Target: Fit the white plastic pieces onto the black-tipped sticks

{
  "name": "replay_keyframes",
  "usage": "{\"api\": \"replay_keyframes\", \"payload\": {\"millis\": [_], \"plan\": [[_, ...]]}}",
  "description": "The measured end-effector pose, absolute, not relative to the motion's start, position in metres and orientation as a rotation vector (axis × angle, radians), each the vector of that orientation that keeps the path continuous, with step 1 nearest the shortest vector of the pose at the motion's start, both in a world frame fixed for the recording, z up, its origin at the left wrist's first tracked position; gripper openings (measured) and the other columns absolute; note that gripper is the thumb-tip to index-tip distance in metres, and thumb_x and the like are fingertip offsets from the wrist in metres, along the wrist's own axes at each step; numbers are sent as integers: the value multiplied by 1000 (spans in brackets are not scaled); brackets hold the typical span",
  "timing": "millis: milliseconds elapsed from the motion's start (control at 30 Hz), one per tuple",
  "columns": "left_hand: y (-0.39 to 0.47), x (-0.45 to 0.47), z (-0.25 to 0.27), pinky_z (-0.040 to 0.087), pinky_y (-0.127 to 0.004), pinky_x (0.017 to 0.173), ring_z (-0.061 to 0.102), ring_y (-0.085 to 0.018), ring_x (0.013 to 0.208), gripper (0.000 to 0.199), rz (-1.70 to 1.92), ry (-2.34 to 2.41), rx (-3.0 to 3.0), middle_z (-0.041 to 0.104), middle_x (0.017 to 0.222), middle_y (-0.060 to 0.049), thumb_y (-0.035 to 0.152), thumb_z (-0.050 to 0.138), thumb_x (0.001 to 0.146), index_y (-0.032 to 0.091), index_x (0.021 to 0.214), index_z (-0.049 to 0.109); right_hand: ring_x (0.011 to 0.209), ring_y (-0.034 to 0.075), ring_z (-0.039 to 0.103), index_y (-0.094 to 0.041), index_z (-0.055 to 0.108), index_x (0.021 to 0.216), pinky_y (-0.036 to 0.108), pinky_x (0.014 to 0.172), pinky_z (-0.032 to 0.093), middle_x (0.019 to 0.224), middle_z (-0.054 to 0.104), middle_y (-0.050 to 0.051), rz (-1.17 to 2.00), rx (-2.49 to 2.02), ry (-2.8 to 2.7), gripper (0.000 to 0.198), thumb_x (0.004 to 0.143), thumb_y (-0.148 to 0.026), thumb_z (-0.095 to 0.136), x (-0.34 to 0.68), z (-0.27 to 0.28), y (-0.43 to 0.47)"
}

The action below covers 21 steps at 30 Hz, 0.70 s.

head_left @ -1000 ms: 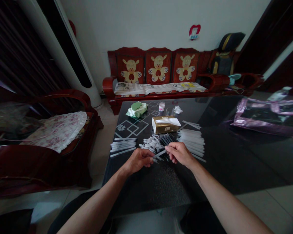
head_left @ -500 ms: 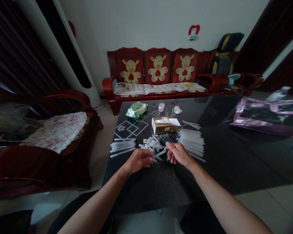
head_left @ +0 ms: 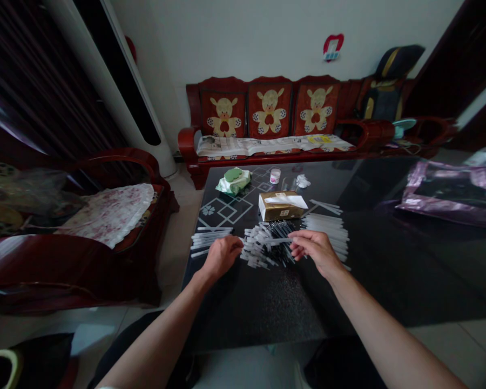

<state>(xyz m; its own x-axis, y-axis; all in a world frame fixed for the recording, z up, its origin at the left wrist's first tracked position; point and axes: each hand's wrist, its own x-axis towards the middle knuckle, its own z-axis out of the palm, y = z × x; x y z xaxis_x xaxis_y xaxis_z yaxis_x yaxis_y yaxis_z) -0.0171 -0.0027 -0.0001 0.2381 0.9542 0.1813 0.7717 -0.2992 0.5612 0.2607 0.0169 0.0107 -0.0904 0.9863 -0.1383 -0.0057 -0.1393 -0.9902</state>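
In my right hand (head_left: 314,247) a slim white pen (head_left: 278,241) is held by one end between thumb and fingers, pointing left over the pile. My left hand (head_left: 223,254) is closed at the fingertips beside small white caps (head_left: 254,246); whatever it pinches is too small to make out. Thin black pen refills (head_left: 281,231) lie in a heap between the hands. A row of white pen barrels (head_left: 328,232) lies partly behind my right hand. Several more white pens (head_left: 208,237) are laid side by side beyond my left hand.
On the dark table (head_left: 259,308) stand a gold tissue box (head_left: 281,212), a green wipes pack (head_left: 234,182), a small white cup (head_left: 275,175) and crumpled tissue (head_left: 302,181). A purple-edged clear bag (head_left: 453,192) lies at right. A wooden sofa (head_left: 190,146) is behind.
My hands have moved apart: both were at one white pen, and now only my right hand holds it. The left hand has gone left, and the view has shifted slightly.
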Motion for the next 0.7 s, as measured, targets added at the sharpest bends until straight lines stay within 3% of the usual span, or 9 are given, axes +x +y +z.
{"api": "replay_keyframes", "payload": {"millis": [167,300,533,700], "plan": [[-15,7,-9,42,-27,76,59,-20,91,15,517,1464,2400,63,95,-6,21,55,83,20,94,66,46,14,61,-9,67,89,25,40,50,60,66,4,1380,-1257,-1182,31,67,-32,69,261,12,15],[-14,11,-8,41,-27,74,58,-21,91,11,453,1482,2432,62,93,-7,20,55,83,19,90,64,46,14,61,-9,67,88,25,41,51,59,65,4,1385,-1253,-1178,31,67,-31,69,261,15,13],[-10,4,-3,41,-24,66,60,-16,70,8,752,1460,2107,65,77,-2,25,62,79,19,85,63,45,14,61,-9,68,85,24,39,49,58,65,4,1437,-1258,-1265,31,66,-33,72,262,19,11],[-9,2,-1,42,-23,62,62,-15,66,8,847,1374,1908,66,71,0,25,64,76,19,81,64,45,14,60,-9,68,85,24,39,49,57,65,4,1469,-1240,-1296,29,67,-32,71,260,17,11]]}}
